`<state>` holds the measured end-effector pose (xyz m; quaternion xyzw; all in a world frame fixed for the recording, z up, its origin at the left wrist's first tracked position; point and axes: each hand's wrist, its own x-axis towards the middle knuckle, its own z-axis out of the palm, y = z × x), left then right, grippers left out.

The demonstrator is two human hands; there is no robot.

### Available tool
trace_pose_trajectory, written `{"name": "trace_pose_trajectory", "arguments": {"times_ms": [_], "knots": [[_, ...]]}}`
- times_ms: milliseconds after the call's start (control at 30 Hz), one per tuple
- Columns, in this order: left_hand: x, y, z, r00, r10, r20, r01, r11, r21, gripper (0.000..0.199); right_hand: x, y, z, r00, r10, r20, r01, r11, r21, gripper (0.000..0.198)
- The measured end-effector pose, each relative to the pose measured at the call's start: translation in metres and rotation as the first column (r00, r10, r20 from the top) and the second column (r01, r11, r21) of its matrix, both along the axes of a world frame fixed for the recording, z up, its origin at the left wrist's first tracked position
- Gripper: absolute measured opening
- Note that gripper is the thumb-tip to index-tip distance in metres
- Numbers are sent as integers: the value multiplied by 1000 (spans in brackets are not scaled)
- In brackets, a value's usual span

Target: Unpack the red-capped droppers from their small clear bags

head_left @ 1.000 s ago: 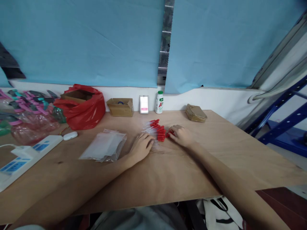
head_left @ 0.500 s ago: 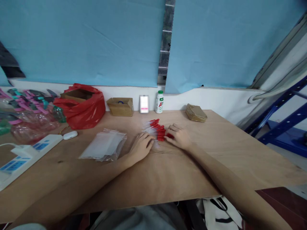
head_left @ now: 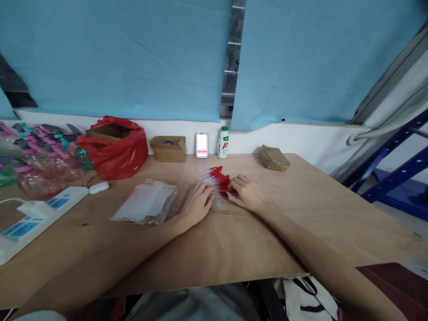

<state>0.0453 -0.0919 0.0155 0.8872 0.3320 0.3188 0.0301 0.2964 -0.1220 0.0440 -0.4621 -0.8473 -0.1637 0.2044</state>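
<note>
A loose pile of thin tools with red handles (head_left: pixel 222 179) and slender clear or silvery shafts (head_left: pixel 218 200) lies in the middle of the table; their exact kind is too small and blurred to tell. At the shaft ends, on the left of the pile, rests my left hand (head_left: pixel 197 204), its fingers curved and its thumb apart. My right hand (head_left: pixel 246 192) touches the red handle ends from the right, with bent fingers and the thumb apart from them. Neither hand is wrapped round a tool. Clear plastic zip bags (head_left: pixel 145 203) lie flat in a stack left of my left hand.
Along the back stand a red plastic bag (head_left: pixel 123 154) holding a carton, an open cardboard box (head_left: pixel 169 150), a phone-like screen (head_left: pixel 201 146), a white bottle (head_left: pixel 223 143) and a small brown carton (head_left: pixel 274 158). Spray bottles (head_left: pixel 43 165) and a power strip (head_left: pixel 43 218) occupy the left.
My right hand has moved slightly left, its fingers now closer against the red handles. My left hand stays nearly where it was.
</note>
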Motion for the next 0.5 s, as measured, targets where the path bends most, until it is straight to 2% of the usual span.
{"name": "trace_pose_trajectory", "arguments": {"times_ms": [167, 300, 400, 500], "knots": [[1, -3, 3, 1000, 6, -4, -6, 996, 92, 33, -4, -5, 3, 994, 83, -65, -78, 994, 81, 13], [2, -4, 4, 996, 12, -85, 5, 982, 188, 24, -13, -6, -1, 974, 224, -39, -214, 960, 183, 8], [1, -4, 5, 991, 12, -135, 18, 976, 217, 26, -17, -6, -4, 972, 233, -42, -217, 949, 228, 5], [1, -6, 5, 990, 8, -143, 26, 972, 234, 27, -19, -7, -3, 978, 208, 9, -204, 949, 239, 15]]}}
